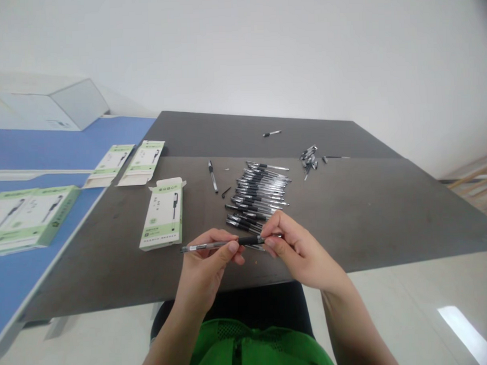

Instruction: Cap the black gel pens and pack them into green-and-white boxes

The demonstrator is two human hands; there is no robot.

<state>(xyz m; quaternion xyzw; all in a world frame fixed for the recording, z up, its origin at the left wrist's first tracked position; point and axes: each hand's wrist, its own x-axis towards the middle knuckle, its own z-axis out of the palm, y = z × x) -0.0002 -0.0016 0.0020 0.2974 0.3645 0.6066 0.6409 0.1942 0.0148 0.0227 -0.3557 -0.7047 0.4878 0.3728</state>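
Both hands hold one gel pen [249, 241] level above the table's near edge. My left hand [208, 263] pinches its clear barrel, with the barrel's end sticking out to the left. At the pen's right end, my right hand [294, 250] pinches the tip side just past the black grip; its fingers hide most of the tip. Just beyond my hands lies a pile of similar pens [262, 190] with black grips, roughly side by side. A single pen [213, 176] lies left of the pile, close to a small black bent piece [226, 192].
An opened white-and-green pen box [163, 214] lies left on the dark table [360, 210]. More such boxes [141, 162] lie farther left, some on a blue table [117, 131]. Small pen parts [308, 159] are heaped at back right; another pen [272, 133] lies behind.
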